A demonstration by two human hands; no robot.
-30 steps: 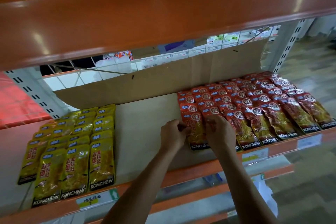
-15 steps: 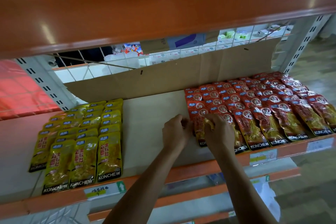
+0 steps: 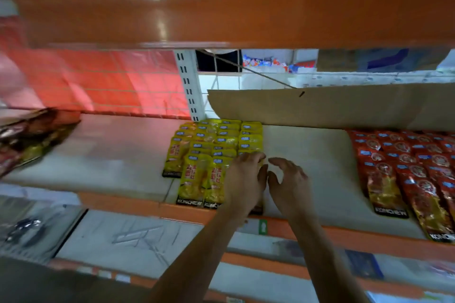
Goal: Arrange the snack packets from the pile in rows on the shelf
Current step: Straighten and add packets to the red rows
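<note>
Near the shelf's front edge: both hands, side by side
Left hand (image 3: 247, 179): flat on the rightmost yellow packets (image 3: 209, 152); fingers loosely spread
Right hand (image 3: 290, 183): fingers apart, empty, over bare shelf (image 3: 317, 155)
Right end: red packets (image 3: 406, 170) in rows
Back edge: cardboard sheet (image 3: 344, 106) upright

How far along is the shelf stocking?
Done: yellow packets and red packets lie in rows. In hand: left hand rests on the yellow rows, right hand hovers open beside them. Left: the bare shelf between them, and a pile at far left.
</note>
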